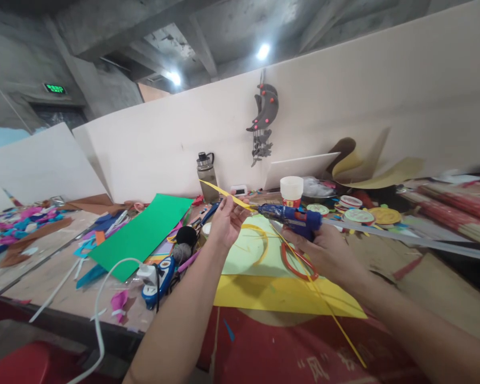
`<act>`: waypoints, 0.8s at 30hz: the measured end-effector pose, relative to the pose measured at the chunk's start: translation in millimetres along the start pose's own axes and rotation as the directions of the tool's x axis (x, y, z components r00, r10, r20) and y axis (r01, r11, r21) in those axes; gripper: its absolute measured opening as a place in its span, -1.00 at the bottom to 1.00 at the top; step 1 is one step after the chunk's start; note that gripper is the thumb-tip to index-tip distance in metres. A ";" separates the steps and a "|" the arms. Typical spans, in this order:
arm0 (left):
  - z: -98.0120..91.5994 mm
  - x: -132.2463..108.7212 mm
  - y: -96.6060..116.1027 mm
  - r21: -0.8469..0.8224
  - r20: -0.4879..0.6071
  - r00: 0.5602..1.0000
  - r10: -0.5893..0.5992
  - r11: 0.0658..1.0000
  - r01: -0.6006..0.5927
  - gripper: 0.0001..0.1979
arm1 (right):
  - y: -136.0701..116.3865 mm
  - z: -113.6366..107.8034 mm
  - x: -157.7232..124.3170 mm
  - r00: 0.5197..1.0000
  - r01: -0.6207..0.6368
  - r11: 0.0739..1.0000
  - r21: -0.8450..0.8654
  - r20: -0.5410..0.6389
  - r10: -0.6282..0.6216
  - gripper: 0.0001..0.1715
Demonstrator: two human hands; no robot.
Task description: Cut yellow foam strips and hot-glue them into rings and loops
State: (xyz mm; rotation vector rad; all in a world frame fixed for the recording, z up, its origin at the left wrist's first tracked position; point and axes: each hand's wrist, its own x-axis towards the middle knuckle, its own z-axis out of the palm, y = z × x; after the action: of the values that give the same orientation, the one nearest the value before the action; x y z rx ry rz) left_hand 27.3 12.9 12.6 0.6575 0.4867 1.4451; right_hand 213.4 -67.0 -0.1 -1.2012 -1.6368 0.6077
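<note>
Yellow paper strip [209,185]: held up off the bench [74,290], above a pale green sheet [240,258]. Left hand [229,221] has it pinched between thumb and fingers, far end free; the grip appears to steady it and leave one end exposed to the nozzle.

Glue gun [290,214]: right hand [320,245] wrapped round its handle, nozzle aimed left at the strip's near end. Touching or just short of it: cannot tell. A long translucent rod [420,241] runs out behind the gun, probably glue stick, extending to the right where nothing blocks it.

Below: pale green sheet overlaps a yellow sheet [260,293], likely serving as work surface. Red-handled scissors [312,276] lie by the right hand, presumably for easy reach; a thin yellow strip [344,333] crosses near them.

Outward: white cup [292,188] behind gun; blue power strip [164,280] left, plugged; bottle [208,178] against the wall panel [152,144].
</note>
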 end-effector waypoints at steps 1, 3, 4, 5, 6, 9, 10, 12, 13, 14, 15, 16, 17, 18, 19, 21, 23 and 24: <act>0.5 -0.5 0.2 0.007 0.003 1.000 0.001 1.000 -0.001 -0.75 | 1.1 -0.3 0.2 1.000 0.006 1.000 -0.010 -0.002 -0.006 -0.58; 1.2 -1.0 0.8 0.026 0.004 1.000 0.003 1.000 -0.003 -0.76 | 3.7 -0.9 0.5 1.000 0.028 0.999 -0.035 -0.006 -0.028 -0.58; 1.2 -0.9 1.1 0.036 0.002 1.000 0.002 0.999 -0.002 -0.76 | 4.8 -1.1 0.6 0.999 0.043 0.998 -0.050 -0.010 -0.044 -0.58; 1.2 -0.8 1.4 0.045 0.000 1.000 0.000 0.999 0.000 -0.77 | 5.8 -1.3 0.7 0.998 0.057 0.996 -0.069 -0.008 -0.058 -0.58; 1.0 -0.5 1.7 0.051 -0.002 1.000 -0.001 0.999 0.001 -0.77 | 6.3 -1.5 0.6 0.998 0.068 0.994 -0.089 -0.008 -0.069 -0.57; 0.2 0.3 1.7 0.043 -0.008 1.000 0.008 0.999 -0.008 -0.77 | 5.5 -1.9 0.1 0.996 0.092 0.987 -0.133 -0.002 -0.093 -0.55; 0.1 0.4 1.4 0.035 -0.008 1.000 0.013 0.999 -0.013 -0.76 | 4.6 -2.0 -0.2 0.995 0.104 0.986 -0.132 0.005 -0.104 -0.54; 0.1 0.2 0.5 0.025 -0.005 1.000 0.018 1.000 -0.018 -0.77 | 2.4 -2.2 -0.9 0.992 0.126 0.985 -0.114 0.023 -0.124 -0.55; 0.1 0.0 -0.1 0.024 0.000 1.000 0.019 1.000 -0.019 -0.77 | 1.3 -2.3 -1.3 0.991 0.134 0.986 -0.103 0.031 -0.131 -0.56; 0.2 -0.3 -0.8 0.025 0.008 1.000 0.019 1.000 -0.019 -0.78 | 0.4 -2.4 -1.5 0.991 0.135 0.986 -0.097 0.034 -0.132 -0.57; 0.1 -0.4 -1.3 0.026 0.018 1.000 0.019 0.999 -0.019 -0.79 | -0.3 -2.6 -1.7 0.991 0.129 0.987 -0.097 0.036 -0.126 -0.58; -0.1 -0.5 -1.7 0.029 0.024 1.000 0.017 0.999 -0.017 -0.80 | -0.9 -2.9 -1.7 0.993 0.118 0.988 -0.098 0.030 -0.115 -0.59; -0.4 -0.4 -1.9 0.033 0.025 1.000 0.013 0.999 -0.014 -0.81 | -1.3 -3.4 -1.6 0.994 0.105 0.990 -0.097 0.015 -0.104 -0.60; -0.7 -0.3 -1.9 0.037 0.021 1.000 0.008 0.999 -0.009 -0.81 | -1.6 -3.9 -1.2 0.996 0.090 0.992 -0.091 0.003 -0.090 -0.60; -1.1 0.0 -1.5 0.038 0.015 1.000 0.003 0.999 -0.003 -0.81 | -1.8 -4.4 -0.7 0.997 0.074 0.994 -0.078 -0.011 -0.075 -0.61; -1.5 0.6 -0.1 0.035 -0.002 1.000 -0.010 0.999 0.010 -0.80 | -2.0 -5.5 0.3 0.999 0.044 0.998 -0.038 -0.029 -0.045 -0.64; -1.6 1.2 1.6 0.024 -0.026 0.999 -0.022 0.999 0.023 -0.78 | -2.0 -6.1 1.0 0.999 0.024 1.000 0.002 -0.024 -0.024 -0.66; -1.5 1.4 2.3 0.019 -0.040 0.999 -0.030 0.999 0.031 -0.77 | -1.9 -6.1 1.1 1.000 0.019 1.000 0.019 -0.023 -0.018 -0.67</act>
State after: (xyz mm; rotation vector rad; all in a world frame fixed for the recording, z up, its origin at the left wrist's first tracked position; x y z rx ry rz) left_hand 24.7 14.5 13.2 0.6357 0.5404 1.4286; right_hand 218.1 -67.6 4.3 -1.1739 -1.6179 0.5942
